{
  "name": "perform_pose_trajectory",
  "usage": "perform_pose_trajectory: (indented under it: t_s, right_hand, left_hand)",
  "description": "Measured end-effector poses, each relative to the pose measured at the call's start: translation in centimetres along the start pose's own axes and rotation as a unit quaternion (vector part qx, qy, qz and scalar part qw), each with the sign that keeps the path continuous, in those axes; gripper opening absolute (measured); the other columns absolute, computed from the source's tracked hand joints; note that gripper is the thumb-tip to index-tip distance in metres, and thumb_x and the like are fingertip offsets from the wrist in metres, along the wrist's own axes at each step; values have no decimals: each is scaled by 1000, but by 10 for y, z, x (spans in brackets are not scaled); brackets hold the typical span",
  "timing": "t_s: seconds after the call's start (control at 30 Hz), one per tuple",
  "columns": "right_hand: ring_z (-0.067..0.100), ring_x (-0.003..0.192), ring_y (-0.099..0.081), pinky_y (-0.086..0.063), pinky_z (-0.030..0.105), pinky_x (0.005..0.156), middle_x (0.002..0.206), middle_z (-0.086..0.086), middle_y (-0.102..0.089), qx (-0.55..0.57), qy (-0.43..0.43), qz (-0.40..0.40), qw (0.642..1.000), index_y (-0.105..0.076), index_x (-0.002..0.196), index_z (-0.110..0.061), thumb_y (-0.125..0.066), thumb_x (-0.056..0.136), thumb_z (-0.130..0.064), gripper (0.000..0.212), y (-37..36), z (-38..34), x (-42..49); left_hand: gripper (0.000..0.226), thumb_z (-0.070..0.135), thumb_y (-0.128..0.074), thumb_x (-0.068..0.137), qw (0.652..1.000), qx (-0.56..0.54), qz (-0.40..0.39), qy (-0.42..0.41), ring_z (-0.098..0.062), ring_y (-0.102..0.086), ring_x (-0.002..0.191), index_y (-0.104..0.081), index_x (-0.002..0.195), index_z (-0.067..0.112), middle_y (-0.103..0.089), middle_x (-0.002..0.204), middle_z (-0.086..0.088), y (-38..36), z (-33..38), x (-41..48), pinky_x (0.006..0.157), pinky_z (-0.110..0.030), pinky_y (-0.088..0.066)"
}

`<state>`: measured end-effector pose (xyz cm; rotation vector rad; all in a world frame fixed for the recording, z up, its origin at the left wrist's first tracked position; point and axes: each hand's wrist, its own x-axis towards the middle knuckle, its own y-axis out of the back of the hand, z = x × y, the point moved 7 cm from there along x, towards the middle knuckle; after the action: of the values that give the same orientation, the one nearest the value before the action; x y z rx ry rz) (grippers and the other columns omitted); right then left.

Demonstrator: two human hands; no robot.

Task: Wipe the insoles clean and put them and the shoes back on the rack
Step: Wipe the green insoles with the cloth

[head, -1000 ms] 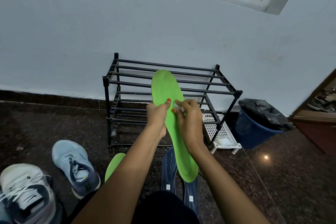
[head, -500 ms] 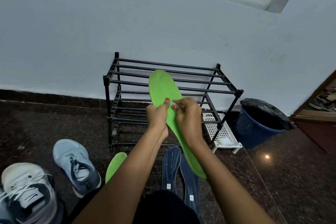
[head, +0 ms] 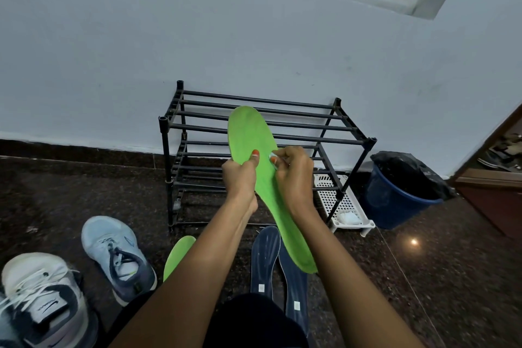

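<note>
a green insole (head: 250, 133) is gripped by the left hand (head: 240, 178) at its left edge, with the thumb laid over the upper face and the fingers curled beneath. a small white wipe (head: 273, 156) is pinched by the right hand (head: 293, 175), fingers curled tight, and is pressed against the right side of the insole near its middle. the insole is held in the air and tilted, its toe toward 12 o'clock over the rack and its heel toward 5 o'clock beside the right forearm. no print can be made out on its face.

below the hands, at 6 o'clock, two dark blue insoles (head: 265, 257) are laid side by side on the floor (head: 452, 277). a small white square label (head: 261, 287) is carried near the heel of each, but the writing cannot be read. a second green insole (head: 178, 254) is seen at 7 o'clock, partly hidden by the left forearm.

at 8 o'clock a light blue shoe (head: 115, 251) is set on the floor, and farther out a white and grey shoe (head: 42, 299) with white laces. a mark is shown on the tongue of the latter, too small to be read.

at 12 o'clock a black shoe rack (head: 296, 116) is stood against the wall (head: 141, 51), its bars bare. at 4 o'clock a white perforated tray (head: 339, 198) is tucked beside the rack's foot, with a white wad (head: 348, 218) in it. at 3 o'clock a blue bucket (head: 389, 206) is lined with a black bag (head: 404, 169).
</note>
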<state>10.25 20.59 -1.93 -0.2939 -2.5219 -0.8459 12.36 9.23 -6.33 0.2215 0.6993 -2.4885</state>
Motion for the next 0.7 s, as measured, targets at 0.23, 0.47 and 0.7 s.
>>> perform_pose_trajectory:
  t_s: [0.23,0.47,0.7]
  right_hand:
    - [20,82,-53,-40,25,73,82,1,-54,-3,23,-30,999,-65,83,-3,-61,84,-2,4,-1,-5,-31]
    - [19,97,-48,-34,16,70,103,11,-53,-5,-30,5,1000,-64,91,-4,-60,87,-8,6,7,7,-2]
    - [0,72,-52,-35,-2,60,91,8,-63,91,-49,38,994,-63,91,-1,-59,86,-2,7,12,1,7]
  left_hand:
    - [7,0,-57,89,1000,5,2,6,-26,-61,83,-58,86,6,-62,87,-10,3,6,2,81,-41,-52]
    - [7,0,-58,89,999,13,-29,26,-26,-61,84,-60,92,5,-64,89,-10,-3,4,-2,75,-35,-51]
    - [15,0,-52,92,994,-46,-99,32,-19,-61,75,-59,105,0,-64,85,-6,-14,10,-3,75,-29,-50]
